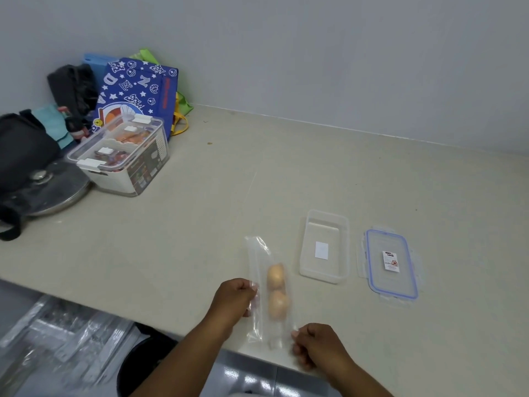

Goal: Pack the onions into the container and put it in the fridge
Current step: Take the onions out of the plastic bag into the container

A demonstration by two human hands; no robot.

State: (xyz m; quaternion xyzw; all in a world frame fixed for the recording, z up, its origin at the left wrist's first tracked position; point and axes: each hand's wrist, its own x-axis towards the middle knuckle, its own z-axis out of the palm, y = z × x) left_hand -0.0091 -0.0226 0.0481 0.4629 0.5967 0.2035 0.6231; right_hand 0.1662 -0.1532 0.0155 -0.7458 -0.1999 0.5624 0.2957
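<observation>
Onions: two onions (276, 292) are seen inside a clear plastic bag (259, 285), lying on the countertop (200, 213) near its front edge, just left of the container.
Left hand: the left hand (235, 298) is closed on the bag's left edge; fingers pinched together on the film.
Right hand: the right hand (315, 343) is closed on the bag's near right corner.
Container: the empty container (324, 246) is set open; its lid (391, 263) is laid just beside it, to the right.
Progress: early, it is judged; nothing is packed yet; unbagging, filling, closing and the fridge remain.
Hidden: no fridge is shown; the bag's opening cannot be made out; the onions are blurred.
</observation>
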